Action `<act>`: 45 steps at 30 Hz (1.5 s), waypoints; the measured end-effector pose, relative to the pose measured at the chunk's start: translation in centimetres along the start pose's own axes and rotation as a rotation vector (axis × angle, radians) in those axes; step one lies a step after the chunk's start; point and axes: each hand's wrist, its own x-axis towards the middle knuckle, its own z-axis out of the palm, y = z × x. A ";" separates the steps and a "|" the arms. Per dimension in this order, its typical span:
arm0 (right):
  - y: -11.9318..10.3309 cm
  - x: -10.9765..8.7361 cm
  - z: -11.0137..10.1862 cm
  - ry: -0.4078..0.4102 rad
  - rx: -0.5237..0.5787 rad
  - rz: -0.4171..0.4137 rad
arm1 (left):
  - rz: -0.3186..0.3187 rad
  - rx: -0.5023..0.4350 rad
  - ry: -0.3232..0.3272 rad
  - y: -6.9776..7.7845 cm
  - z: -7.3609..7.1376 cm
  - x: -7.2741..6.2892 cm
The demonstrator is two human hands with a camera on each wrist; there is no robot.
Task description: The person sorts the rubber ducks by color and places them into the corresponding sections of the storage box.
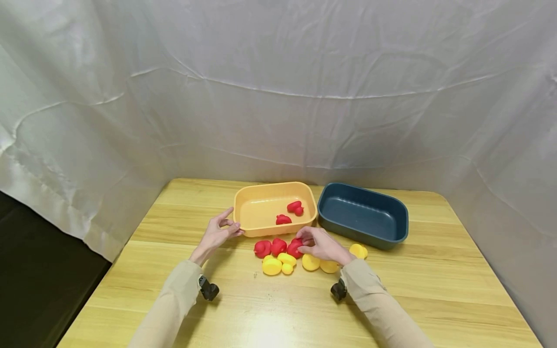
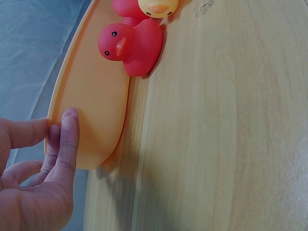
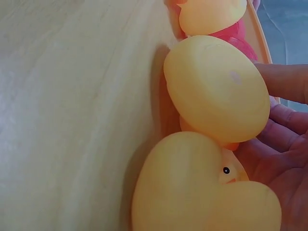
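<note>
My left hand (image 1: 217, 233) holds the front left corner of a light orange tub (image 1: 265, 231), its thumb and fingers at the rim and outer wall. Two red rubber ducks (image 1: 284, 220) lie inside the tub. In front of it, my right hand (image 1: 323, 245) has thumb and fingers around a red rubber duck (image 1: 294, 248), the rightmost in a row with two other red ducks (image 1: 262, 248). In the right wrist view, yellow rubber ducks (image 3: 216, 89) partly hide the right fingers and the red duck.
Right of the orange tub stands a dark blue tub (image 1: 363, 212). Several yellow ducks (image 1: 271, 266) lie in front of the red row and near the right wrist, some on their sides. A wooden table (image 1: 435, 270) carries everything, with a grey curtain (image 1: 278, 121) behind.
</note>
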 end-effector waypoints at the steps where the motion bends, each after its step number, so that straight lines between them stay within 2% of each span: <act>1: 0.0 0.0 0.0 0.004 0.007 0.000 | 0.000 0.001 0.001 0.0 0.0 0.0; 32: -0.7 -0.8 -0.9 0.099 0.123 0.036 | 0.007 0.021 0.001 0.1 0.1 -0.3; 45: -1.6 -0.5 -1.7 0.120 0.131 -0.051 | -0.003 0.002 0.001 0.2 0.1 -0.4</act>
